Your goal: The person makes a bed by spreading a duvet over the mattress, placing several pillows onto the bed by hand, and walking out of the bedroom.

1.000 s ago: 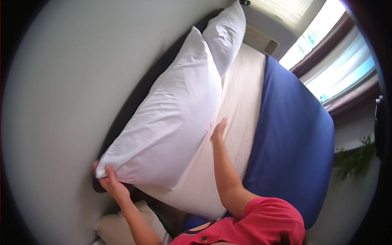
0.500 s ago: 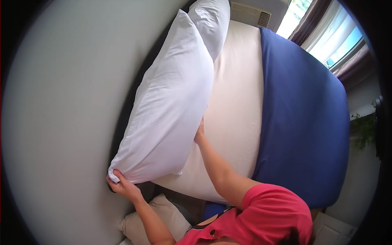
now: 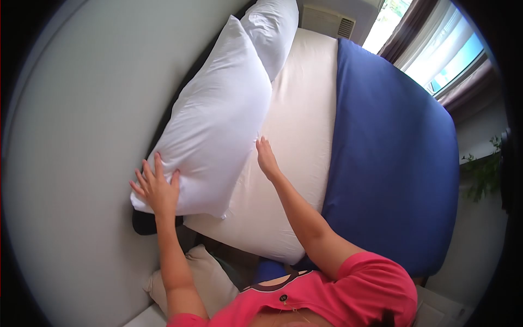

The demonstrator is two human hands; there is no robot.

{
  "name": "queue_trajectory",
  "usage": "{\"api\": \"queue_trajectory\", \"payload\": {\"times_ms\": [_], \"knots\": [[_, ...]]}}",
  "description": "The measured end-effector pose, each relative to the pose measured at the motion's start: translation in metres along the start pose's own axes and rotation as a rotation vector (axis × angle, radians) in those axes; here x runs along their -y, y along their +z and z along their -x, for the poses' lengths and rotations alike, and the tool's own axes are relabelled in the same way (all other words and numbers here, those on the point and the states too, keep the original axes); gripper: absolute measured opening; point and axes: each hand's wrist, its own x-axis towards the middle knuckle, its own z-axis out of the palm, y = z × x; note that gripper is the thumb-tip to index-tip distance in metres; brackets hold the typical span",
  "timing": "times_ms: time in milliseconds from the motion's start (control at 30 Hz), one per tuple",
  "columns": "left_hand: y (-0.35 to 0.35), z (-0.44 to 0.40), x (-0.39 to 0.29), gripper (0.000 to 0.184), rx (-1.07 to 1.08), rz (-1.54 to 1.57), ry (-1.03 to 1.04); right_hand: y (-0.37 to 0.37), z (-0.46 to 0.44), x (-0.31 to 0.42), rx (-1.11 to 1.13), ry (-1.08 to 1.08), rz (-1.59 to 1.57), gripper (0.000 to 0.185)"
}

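Observation:
A large white pillow (image 3: 218,120) leans against the dark headboard (image 3: 146,222) at the left side of the bed. My left hand (image 3: 158,188) lies on the pillow's near end with its fingers spread, pressing into the cloth. By the pillow's right edge is my right hand (image 3: 266,158), its fingers stretched out and the tips at or just beside the cloth; it grips nothing. Behind the first pillow stands a second white pillow (image 3: 272,32), partly hidden. The cream fitted sheet (image 3: 297,109) stretches beneath my right forearm.
A blue blanket (image 3: 389,158) covers the right part of the bed. Below the near edge sits a beige cushion (image 3: 204,272). A bare wall (image 3: 81,136) rises at left. An air conditioner (image 3: 327,22), curtains (image 3: 408,32) and a plant (image 3: 482,177) are farther off.
My left hand has let go of the pillow's near corner and now lies flat on its face. My right hand has come out from under the pillow's edge. The pillow sits closer to the headboard.

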Motion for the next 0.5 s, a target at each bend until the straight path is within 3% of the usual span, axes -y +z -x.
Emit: {"api": "queue_trajectory", "payload": {"times_ms": [67, 133, 200, 300, 400, 500], "knots": [[-0.015, -0.004, 0.000, 0.066, 0.021, -0.032, -0.047, -0.038, 0.044, -0.010, 0.163, -0.055, -0.019, 0.064], [-0.037, 0.000, -0.005, 0.065, 0.056, -0.067, -0.079, -0.085, 0.094, -0.014, 0.371, 0.213, 0.009, 0.061], [-0.047, 0.008, -0.002, 0.062, 0.006, -0.139, -0.118, -0.134, 0.147, -0.025, 0.472, 0.264, 0.051, 0.056], [-0.075, 0.041, 0.006, 0.056, -0.136, -0.291, -0.251, -0.200, 0.214, -0.041, 0.473, 0.403, 0.069, 0.053], [-0.114, 0.106, -0.005, 0.055, -0.299, -0.222, -0.377, -0.248, 0.251, -0.047, 0.508, 0.335, 0.077, 0.049], [-0.143, 0.209, -0.043, 0.055, -0.303, -0.046, -0.382, -0.286, 0.290, -0.046, 0.532, 0.302, 0.045, 0.046]]}}
